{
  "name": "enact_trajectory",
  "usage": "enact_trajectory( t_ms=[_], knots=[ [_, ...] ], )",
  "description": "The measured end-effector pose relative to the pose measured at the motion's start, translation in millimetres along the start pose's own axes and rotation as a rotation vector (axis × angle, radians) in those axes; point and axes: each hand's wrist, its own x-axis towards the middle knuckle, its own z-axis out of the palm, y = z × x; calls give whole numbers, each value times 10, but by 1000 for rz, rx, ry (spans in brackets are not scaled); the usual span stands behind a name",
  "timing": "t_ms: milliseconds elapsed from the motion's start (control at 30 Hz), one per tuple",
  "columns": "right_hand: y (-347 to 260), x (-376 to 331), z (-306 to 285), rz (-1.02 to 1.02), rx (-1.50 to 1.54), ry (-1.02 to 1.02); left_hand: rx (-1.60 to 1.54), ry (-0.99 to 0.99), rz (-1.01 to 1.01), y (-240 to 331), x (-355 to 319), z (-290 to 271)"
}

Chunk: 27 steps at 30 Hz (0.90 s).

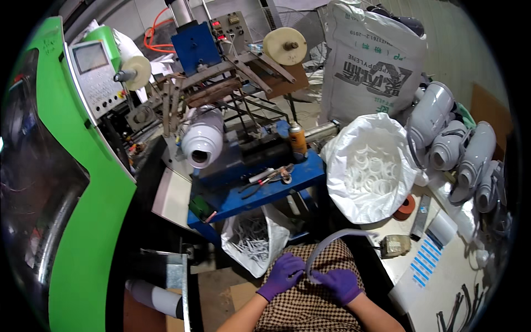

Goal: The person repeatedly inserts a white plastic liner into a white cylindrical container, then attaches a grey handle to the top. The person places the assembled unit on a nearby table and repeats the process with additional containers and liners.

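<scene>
Item: strip [332, 239], pale grey, thin, curved in an arch above the lap. Its near end lies between the two gloved hands; the far end runs right toward the small box [395, 245] on the bench [442, 276].

Left hand [284, 273]: purple glove, fingers curled onto the strip's near end, pinching it by the look of it.

Right hand [341, 282]: purple glove, fingers bent beside the same end; whether they close on the strip or only rest against it I cannot tell, the view being small here.

Handling, judged: light, springy plastic, holds its bow without sagging, so stiff enough to flick back if one end is let go. Smooth surface, likely a little slippery under gloves. Not fragile, though a sharp bend might kink it. Best taken near the end with a thumb-and-finger pinch, second hand further along the arc to steady the curve.

About it: open bag [343, 188] of white rings just beyond the strip; smaller bag [265, 249] of grey pieces to the left of the hands; blue press [260, 166] ahead, carrying a white jug [202, 144]; grey jugs [453, 149] stacked at right.
</scene>
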Motion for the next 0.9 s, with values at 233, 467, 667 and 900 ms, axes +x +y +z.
enact_trajectory(
  t_ms=[233,467,667,900],
  knots=[
    [-61,120,284,100,90,-86,-247,216,-301,-81,-215,-284],
    [12,102,251,151,91,-114,-668,717,-420,-373,2005,-1825],
    [-5,113,355,109,138,6,-1234,1047,-811,-398,3094,-2181],
    [124,-5,202,139,168,173,-1451,1059,-576,897,1879,-1153]
  ],
)
